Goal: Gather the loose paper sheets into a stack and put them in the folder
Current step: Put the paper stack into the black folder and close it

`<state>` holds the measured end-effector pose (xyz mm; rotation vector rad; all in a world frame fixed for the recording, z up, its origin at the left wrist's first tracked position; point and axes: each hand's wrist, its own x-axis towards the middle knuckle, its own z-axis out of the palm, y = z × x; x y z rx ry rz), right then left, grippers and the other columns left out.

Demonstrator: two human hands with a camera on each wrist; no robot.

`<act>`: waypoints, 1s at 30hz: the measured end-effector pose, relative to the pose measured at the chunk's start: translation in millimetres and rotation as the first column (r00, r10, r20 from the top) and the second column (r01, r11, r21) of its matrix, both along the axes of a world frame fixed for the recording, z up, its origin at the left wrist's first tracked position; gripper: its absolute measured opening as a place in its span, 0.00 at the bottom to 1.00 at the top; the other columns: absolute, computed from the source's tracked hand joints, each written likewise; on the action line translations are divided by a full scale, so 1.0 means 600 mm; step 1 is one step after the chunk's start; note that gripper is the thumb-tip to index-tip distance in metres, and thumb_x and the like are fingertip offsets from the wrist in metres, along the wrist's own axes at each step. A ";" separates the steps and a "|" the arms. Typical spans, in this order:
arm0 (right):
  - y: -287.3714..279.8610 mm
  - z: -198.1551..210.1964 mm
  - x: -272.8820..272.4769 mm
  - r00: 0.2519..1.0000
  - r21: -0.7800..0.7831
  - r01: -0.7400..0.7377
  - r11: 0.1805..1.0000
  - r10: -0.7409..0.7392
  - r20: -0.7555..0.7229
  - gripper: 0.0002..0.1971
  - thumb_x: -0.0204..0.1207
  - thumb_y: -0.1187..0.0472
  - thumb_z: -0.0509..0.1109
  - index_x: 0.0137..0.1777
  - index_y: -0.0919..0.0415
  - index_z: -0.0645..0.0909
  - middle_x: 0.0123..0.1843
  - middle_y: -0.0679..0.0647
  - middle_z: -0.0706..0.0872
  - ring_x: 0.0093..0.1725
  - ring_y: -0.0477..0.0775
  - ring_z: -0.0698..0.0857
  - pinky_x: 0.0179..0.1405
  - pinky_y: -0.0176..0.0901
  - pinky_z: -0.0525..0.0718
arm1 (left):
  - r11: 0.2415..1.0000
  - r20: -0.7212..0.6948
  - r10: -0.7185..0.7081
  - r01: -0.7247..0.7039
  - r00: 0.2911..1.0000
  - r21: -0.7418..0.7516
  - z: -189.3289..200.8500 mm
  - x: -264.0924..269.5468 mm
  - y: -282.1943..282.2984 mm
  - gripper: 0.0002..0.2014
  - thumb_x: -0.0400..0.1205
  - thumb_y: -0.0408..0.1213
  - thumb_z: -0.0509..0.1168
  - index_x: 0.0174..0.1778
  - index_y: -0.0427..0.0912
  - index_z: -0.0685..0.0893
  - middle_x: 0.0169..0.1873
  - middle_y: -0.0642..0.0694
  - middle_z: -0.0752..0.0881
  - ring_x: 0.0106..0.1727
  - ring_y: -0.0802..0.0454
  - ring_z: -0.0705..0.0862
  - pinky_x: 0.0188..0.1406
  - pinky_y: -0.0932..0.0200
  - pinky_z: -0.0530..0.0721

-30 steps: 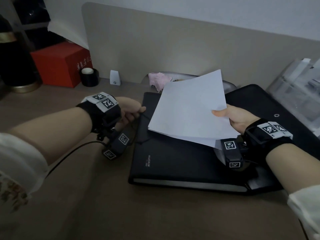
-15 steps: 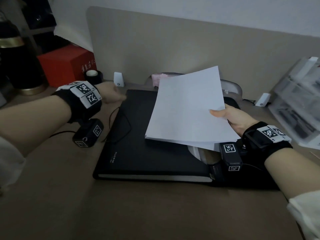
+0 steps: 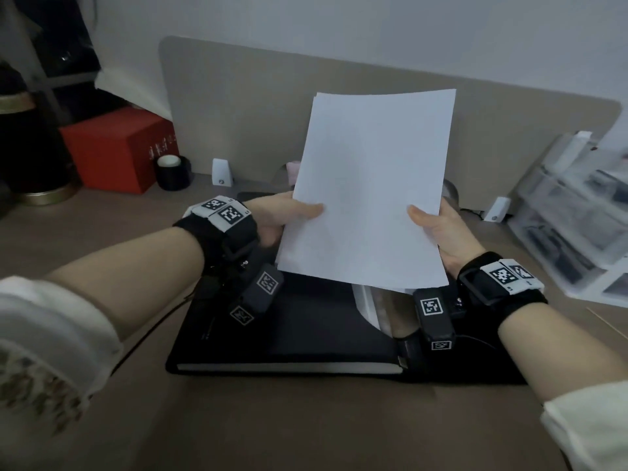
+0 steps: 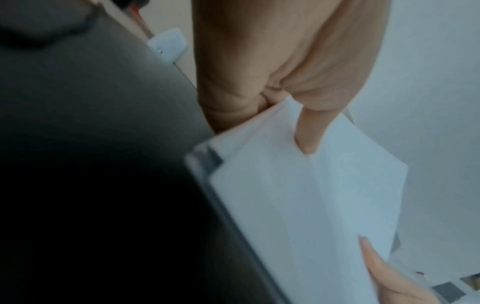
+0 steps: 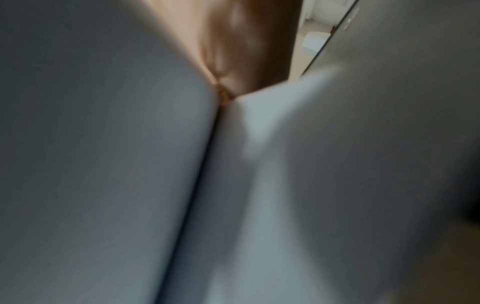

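Observation:
A stack of white paper sheets (image 3: 370,192) stands nearly upright above the black folder (image 3: 299,338), which lies shut on the desk. My left hand (image 3: 289,215) grips the stack's left edge, thumb on the front face. My right hand (image 3: 438,229) grips the right edge the same way. In the left wrist view the paper sheets (image 4: 298,195) are pinched under my left thumb (image 4: 309,135). The right wrist view is blurred, with paper sheets (image 5: 259,164) filling it. A rolled clear sheet (image 3: 377,311) shows under the stack's lower edge.
A red box (image 3: 115,147) and a black tape roll (image 3: 171,171) stand at the back left. Clear plastic trays (image 3: 577,212) sit at the right. A beige divider panel (image 3: 238,107) closes off the back of the desk.
My left hand left the folder's left side and took hold of the stack's left edge. The stack tipped up from a slanted lie to nearly upright, held by both hands.

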<state>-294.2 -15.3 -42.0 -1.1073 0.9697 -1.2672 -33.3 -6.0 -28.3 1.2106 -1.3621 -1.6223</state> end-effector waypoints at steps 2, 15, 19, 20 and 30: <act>0.003 0.000 0.001 1.000 -0.014 -0.013 1.000 0.014 0.012 0.24 0.79 0.70 0.65 0.76 0.66 0.70 0.68 0.60 0.83 0.57 0.58 0.88 0.47 0.50 0.88 | 0.993 -0.102 0.100 -0.105 0.990 -0.044 -0.004 -0.006 0.001 0.11 0.86 0.28 0.61 0.62 0.43 0.80 0.49 0.46 0.88 0.46 0.49 0.89 0.46 0.53 0.87; 0.007 0.009 0.023 0.998 -0.260 0.057 0.964 -0.047 0.046 0.19 0.75 0.78 0.67 0.60 0.56 0.78 0.58 0.50 0.88 0.59 0.52 0.87 0.57 0.47 0.86 | 0.790 -0.243 0.251 -0.343 0.937 -0.508 0.017 -0.026 0.003 0.12 0.85 0.28 0.63 0.61 0.46 0.77 0.55 0.49 0.87 0.52 0.53 0.89 0.55 0.54 0.88; 0.005 -0.004 0.024 0.996 -0.239 0.088 0.967 -0.088 0.011 0.16 0.76 0.79 0.67 0.56 0.58 0.80 0.53 0.49 0.89 0.52 0.48 0.89 0.49 0.38 0.86 | 0.815 -0.246 0.249 -0.340 0.937 -0.469 0.001 -0.032 -0.006 0.11 0.86 0.29 0.62 0.62 0.45 0.76 0.55 0.51 0.87 0.51 0.57 0.89 0.55 0.56 0.87; 0.005 -0.008 0.023 0.997 -0.215 0.082 0.973 -0.083 0.005 0.16 0.76 0.79 0.67 0.55 0.59 0.81 0.52 0.50 0.89 0.51 0.47 0.89 0.47 0.37 0.86 | 0.836 -0.240 0.225 -0.314 0.944 -0.450 -0.005 -0.030 -0.008 0.13 0.85 0.29 0.63 0.66 0.41 0.75 0.59 0.46 0.85 0.56 0.53 0.87 0.58 0.53 0.85; -0.018 -0.007 0.034 0.999 -0.034 0.035 0.999 -0.035 -0.008 0.17 0.73 0.73 0.74 0.61 0.65 0.82 0.58 0.57 0.89 0.54 0.56 0.89 0.53 0.48 0.87 | 0.961 -0.238 0.109 -0.164 0.965 -0.225 -0.013 -0.004 -0.029 0.17 0.82 0.27 0.65 0.67 0.38 0.80 0.57 0.44 0.88 0.51 0.53 0.89 0.48 0.61 0.88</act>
